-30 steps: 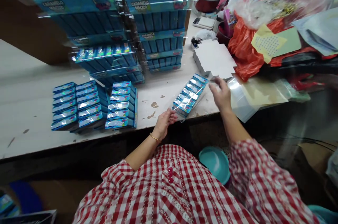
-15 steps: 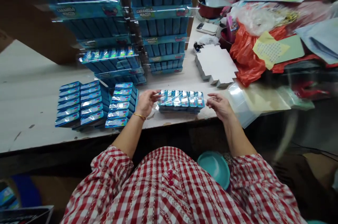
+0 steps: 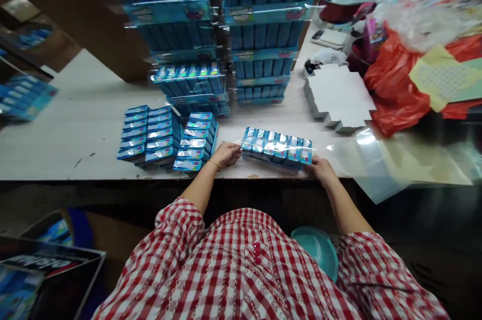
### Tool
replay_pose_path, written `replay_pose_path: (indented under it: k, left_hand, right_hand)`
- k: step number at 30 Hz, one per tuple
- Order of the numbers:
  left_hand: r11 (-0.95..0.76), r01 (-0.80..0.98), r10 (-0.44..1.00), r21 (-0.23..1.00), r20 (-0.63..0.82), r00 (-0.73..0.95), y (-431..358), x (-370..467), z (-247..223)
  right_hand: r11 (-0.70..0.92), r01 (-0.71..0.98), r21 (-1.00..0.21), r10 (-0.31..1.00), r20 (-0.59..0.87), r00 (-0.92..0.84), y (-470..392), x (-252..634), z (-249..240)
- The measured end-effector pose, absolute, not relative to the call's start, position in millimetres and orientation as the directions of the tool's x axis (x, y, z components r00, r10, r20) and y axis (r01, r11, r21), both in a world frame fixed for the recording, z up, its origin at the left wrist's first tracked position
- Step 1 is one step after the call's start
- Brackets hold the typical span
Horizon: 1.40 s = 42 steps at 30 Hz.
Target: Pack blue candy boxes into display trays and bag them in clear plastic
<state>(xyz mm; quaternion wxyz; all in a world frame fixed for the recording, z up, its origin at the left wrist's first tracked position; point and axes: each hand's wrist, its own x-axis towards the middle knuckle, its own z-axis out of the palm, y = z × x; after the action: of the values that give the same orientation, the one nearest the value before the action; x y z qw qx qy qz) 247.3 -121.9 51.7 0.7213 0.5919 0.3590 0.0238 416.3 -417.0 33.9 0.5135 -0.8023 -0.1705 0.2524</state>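
A pack of small blue boxes [image 3: 276, 146] in clear shiny plastic lies near the table's front edge, slightly turned, its right end nearer to me. My left hand [image 3: 227, 155] is closed, its fingers bent together at the pack's left end, where the plastic sticks out. At the right end, my right hand [image 3: 323, 170] grips the near corner with its fingertips, partly hidden behind the pack. Rows of loose blue boxes [image 3: 160, 134] stand to the left, with another row of blue boxes [image 3: 194, 141] in a tray close to my left wrist.
Tall stacks of wrapped blue packs [image 3: 259, 54] rise behind. White flat cardboard pieces [image 3: 339, 94] are piled at the right, beside a red plastic bag [image 3: 395, 84]. Clear plastic sheets [image 3: 376, 169] overhang the table edge. A teal basin [image 3: 316, 249] sits below.
The view has swung left, so everything appears further right. The pack has turned a little, and my right hand has come from just apart to touching its right end.
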Motion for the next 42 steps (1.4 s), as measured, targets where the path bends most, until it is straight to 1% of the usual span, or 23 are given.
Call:
replay_pose_path:
  k: [2,5,9,11,13,15,17,18,19,21,24,29,31,33,35,38,40,42]
  left_hand:
    - [0.299,0.430,0.425,0.852,-0.522,0.739,-119,248,55]
    - [0.305,0.449,0.425,0.840,-0.542,0.725,-117,249,56]
    - [0.285,0.461,0.466,0.840,-0.542,0.699,-118,249,52]
    - [0.274,0.449,0.499,0.851,-0.525,0.690,-119,249,51]
    - [0.284,0.431,0.531,0.856,-0.515,0.673,-121,248,53]
    - [0.273,0.384,0.591,0.882,-0.468,0.657,-123,249,59]
    - [0.205,0.303,0.666,0.931,-0.360,0.654,-125,253,69]
    - [0.153,0.260,0.696,0.953,-0.291,0.656,-126,256,75]
    - [0.107,0.226,0.711,0.968,-0.233,0.663,-127,259,82]
    - [0.067,0.191,0.715,0.979,-0.180,0.676,-126,266,95]
    - [0.111,0.170,0.700,0.979,-0.198,0.686,-124,271,111]
    - [0.203,0.112,0.686,0.973,-0.223,0.692,-118,265,132]
    - [0.211,0.062,0.699,0.976,-0.195,0.688,-109,259,148]
    - [0.193,-0.017,0.712,0.981,-0.128,0.691,-92,250,172]
    - [0.142,-0.104,0.735,0.984,-0.034,0.678,-68,240,202]
    - [-0.002,-0.185,0.795,0.983,0.114,0.595,-22,227,249]
    - [-0.112,-0.199,0.830,0.973,0.202,0.521,12,221,276]
    - [-0.204,-0.190,0.848,0.960,0.270,0.456,47,218,294]
  right_hand:
    - [-0.446,0.091,-0.891,0.560,-0.198,0.804,-417,419,33]
    - [-0.486,0.177,-0.856,0.582,-0.166,0.796,-415,420,34]
    - [-0.533,0.254,-0.807,0.589,-0.139,0.796,-411,421,37]
    - [-0.537,0.259,-0.803,0.580,-0.129,0.805,-410,420,39]
    - [-0.510,0.196,-0.837,0.554,-0.146,0.820,-412,418,40]
    - [-0.428,0.027,-0.903,0.470,-0.197,0.860,-416,413,43]
    - [-0.280,-0.171,-0.945,0.382,-0.273,0.883,-420,407,50]
    - [-0.205,-0.234,-0.950,0.358,-0.295,0.886,-421,404,55]
    - [-0.150,-0.259,-0.954,0.346,-0.296,0.890,-422,401,61]
    - [-0.117,-0.225,-0.967,0.330,-0.252,0.910,-419,398,74]
    - [-0.145,-0.149,-0.978,0.285,-0.185,0.941,-410,397,95]
    - [-0.182,-0.034,-0.983,0.372,-0.101,0.923,-387,405,135]
    - [-0.181,0.028,-0.983,0.400,-0.048,0.915,-370,411,158]
    - [-0.155,0.089,-0.984,0.438,0.012,0.899,-347,418,186]
    - [-0.112,0.158,-0.981,0.479,0.086,0.874,-316,423,220]
    - [-0.029,0.251,-0.968,0.514,0.201,0.834,-259,423,271]
    - [-0.022,0.273,-0.962,0.505,0.225,0.833,-216,420,298]
    - [-0.049,0.308,-0.950,0.495,0.245,0.834,-170,420,311]
